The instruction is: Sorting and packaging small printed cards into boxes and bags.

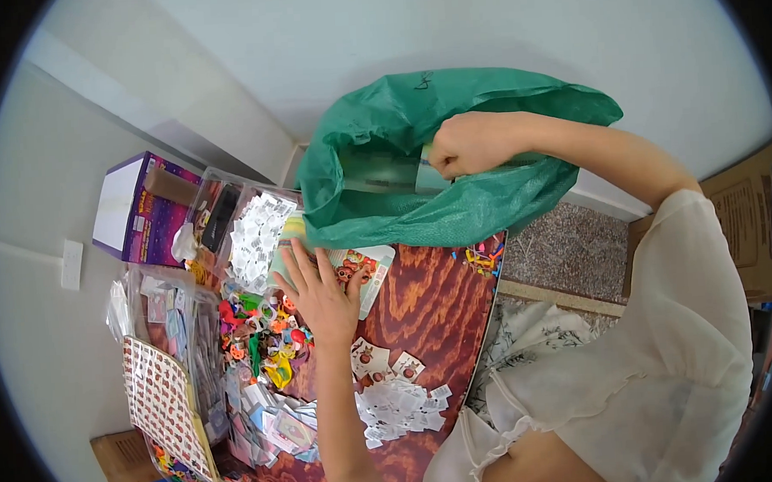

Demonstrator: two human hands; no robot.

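Observation:
A large green woven sack (454, 225) gapes at the far side of the table. Just inside its mouth is my right hand (472, 144), fingers curled closed. It is against flat pale-green packs (383, 172) in the sack; whether the fingers grip one is hidden. My left hand (326, 300) lies flat, fingers spread, on a printed card package (372, 272) with a cartoon picture, partly tucked under the sack's edge. Left of that hand is a heap of small colourful plastic toys (269, 332).
White paper slips (261, 233) fill a clear bin at the back left. More slips (402, 408) and small picture cards (407, 366) lie on the wood-patterned table (440, 299). A purple box (148, 213) and a sticker-patterned sheet (162, 397) stand left. Cardboard (738, 217) is at right.

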